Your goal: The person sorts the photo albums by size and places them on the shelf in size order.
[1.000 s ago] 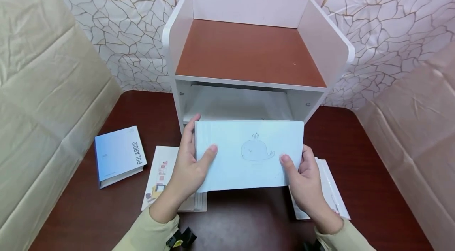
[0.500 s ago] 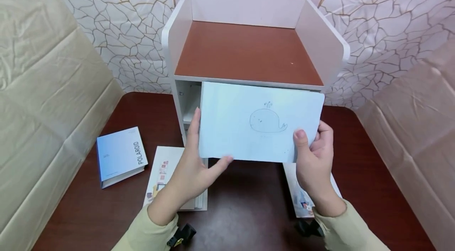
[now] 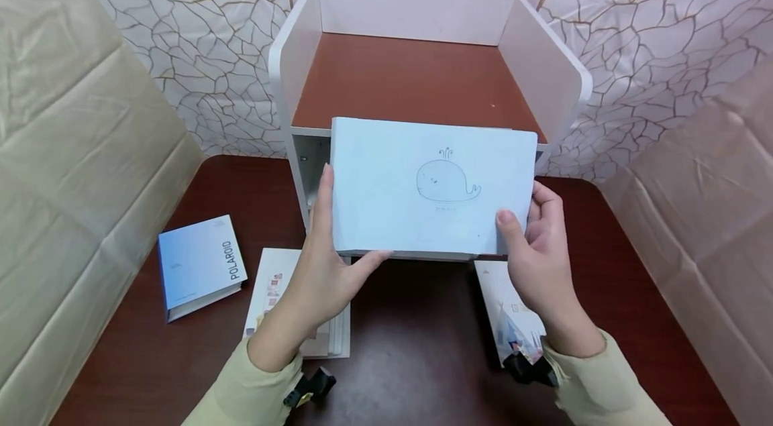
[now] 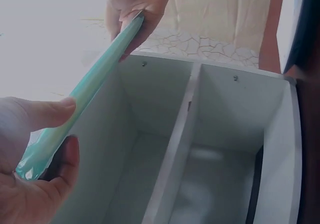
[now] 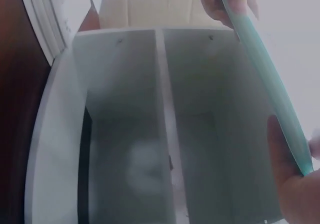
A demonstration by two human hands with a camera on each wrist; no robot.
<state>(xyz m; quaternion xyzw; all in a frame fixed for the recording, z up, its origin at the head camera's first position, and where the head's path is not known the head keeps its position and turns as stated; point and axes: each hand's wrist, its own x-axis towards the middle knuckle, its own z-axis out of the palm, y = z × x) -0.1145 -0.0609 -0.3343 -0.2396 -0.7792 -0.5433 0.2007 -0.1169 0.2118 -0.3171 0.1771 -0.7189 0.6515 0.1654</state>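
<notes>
A dark brown table (image 3: 398,339)
Left of the left hand (image 3: 320,272) lies a blue book (image 3: 202,268), white books (image 3: 274,278) below that hand, a white booklet (image 3: 507,312) below the right hand (image 3: 540,251); beyond both stands a shelf (image 3: 417,77).

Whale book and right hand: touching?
Touching. The head view shows the thumb of the right hand lying over the front of the whale book, near its lower right corner.

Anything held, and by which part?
A pale blue book with a whale drawing; the left hand grips its lower left corner, the right hand its lower right edge.
</notes>
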